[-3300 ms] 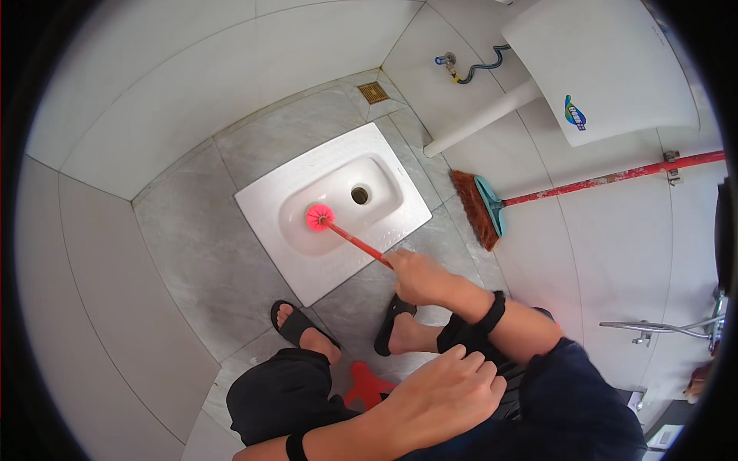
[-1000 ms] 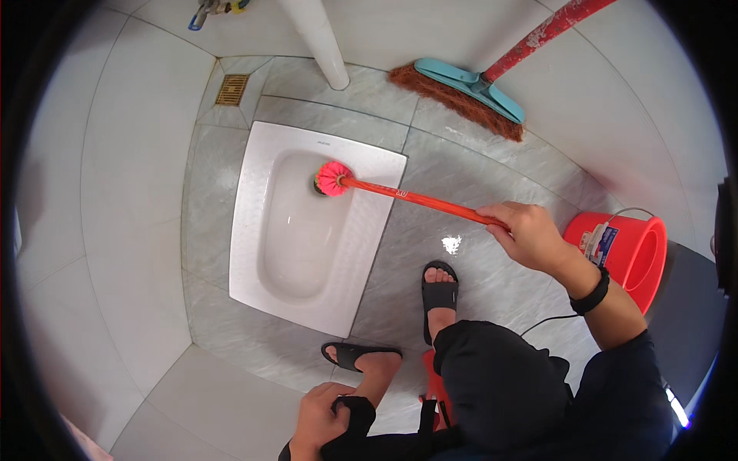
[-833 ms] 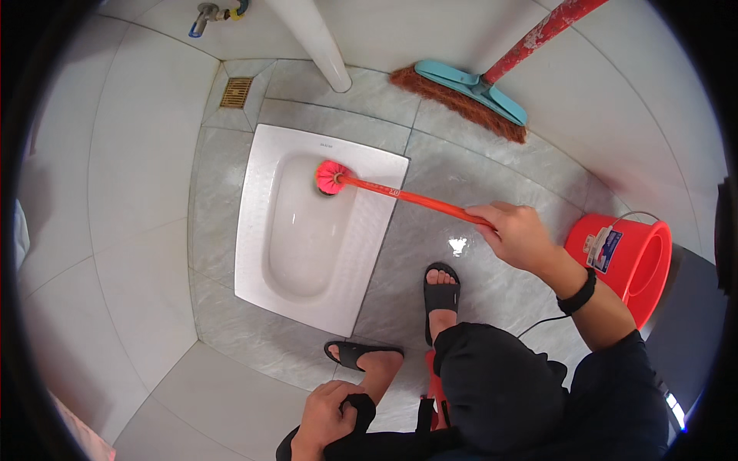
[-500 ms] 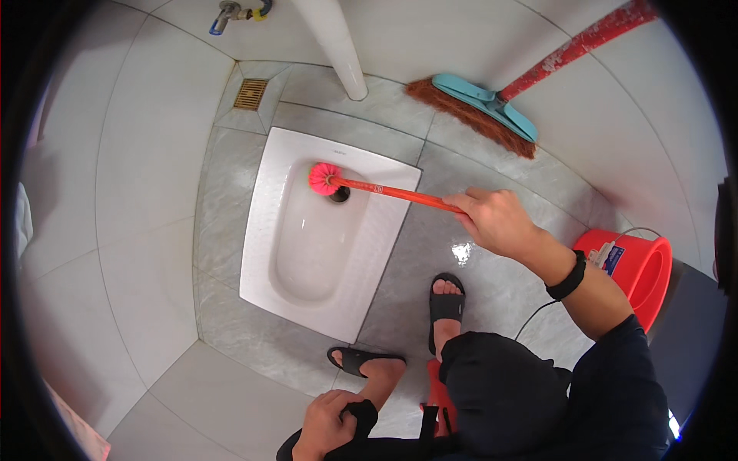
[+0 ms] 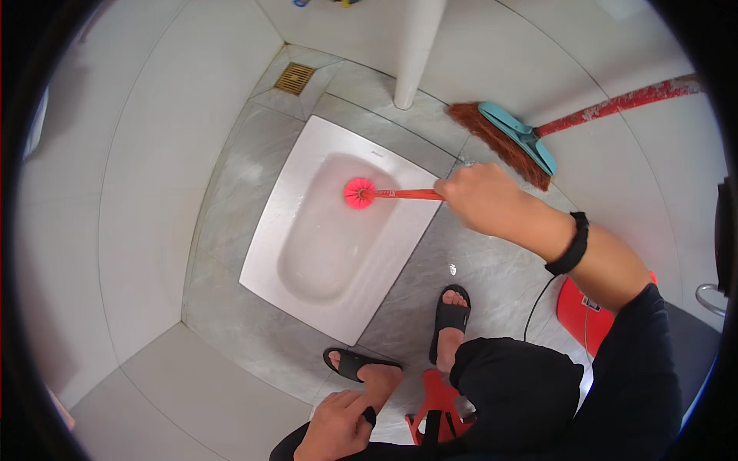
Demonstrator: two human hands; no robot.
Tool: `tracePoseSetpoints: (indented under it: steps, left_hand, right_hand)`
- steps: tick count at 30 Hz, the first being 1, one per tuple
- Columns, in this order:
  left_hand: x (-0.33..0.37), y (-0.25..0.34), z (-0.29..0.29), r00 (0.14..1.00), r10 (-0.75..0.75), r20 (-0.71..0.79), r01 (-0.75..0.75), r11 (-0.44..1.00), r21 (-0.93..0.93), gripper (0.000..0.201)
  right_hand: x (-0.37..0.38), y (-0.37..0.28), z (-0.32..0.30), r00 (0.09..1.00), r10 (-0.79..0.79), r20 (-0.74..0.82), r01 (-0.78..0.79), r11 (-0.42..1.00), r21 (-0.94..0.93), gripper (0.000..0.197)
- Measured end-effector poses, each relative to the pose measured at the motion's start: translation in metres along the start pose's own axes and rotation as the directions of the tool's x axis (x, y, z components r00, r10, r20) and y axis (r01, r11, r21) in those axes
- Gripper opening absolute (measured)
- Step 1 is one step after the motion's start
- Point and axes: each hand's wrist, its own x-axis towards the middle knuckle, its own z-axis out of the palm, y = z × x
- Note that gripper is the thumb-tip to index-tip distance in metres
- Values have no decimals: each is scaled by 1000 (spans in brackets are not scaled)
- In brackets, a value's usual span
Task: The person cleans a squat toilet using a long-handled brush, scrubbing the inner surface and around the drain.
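Observation:
My right hand (image 5: 483,198) is closed around the orange handle of a toilet brush (image 5: 360,194). The brush's round pink head lies in the basin of a white squat toilet (image 5: 269,257), near its far end, and covers the drain hole. Lower down, my left hand (image 5: 335,426) rests at my knee with its fingers curled in. A bit of black trouser leg (image 5: 370,417) shows at its thumb; the fingertips are partly hidden.
A broom (image 5: 516,140) with a blue-green head leans against the far wall. Nearby are a white pipe (image 5: 419,54) and a floor drain (image 5: 294,78). A red bucket (image 5: 578,315) stands at the right, partly behind my forearm. Below me is a red stool (image 5: 437,403). My sandaled feet flank the toilet's near corner.
The brush head has moved off the drain hole's far left side and now covers the hole. My right hand has come closer to the toilet. The view has shifted and turned.

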Motion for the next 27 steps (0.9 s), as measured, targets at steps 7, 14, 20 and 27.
tracePoseSetpoints:
  steps: [7, 14, 20, 27]
  left_hand:
    - [-18, 31, -14, 986, 145, 85, -149, 988, 37, 42]
    - [-42, 31, -5, 971, 237, 13, -237, 966, 102, 48]
    - [-63, 29, 1, 949, 311, -51, -304, 947, 107, 47]
    - [-82, 28, -2, 940, 325, -99, -312, 942, 125, 46]
  right_hand:
    - [75, -69, -43, 941, -24, 336, 47, 997, -61, 15]
    - [81, -120, -33, 947, 13, 321, 18, 996, -91, 16]
    - [80, -118, -31, 927, 42, 372, 51, 970, -238, 22]
    - [81, -113, -17, 932, 71, 354, 45, 950, -309, 19]
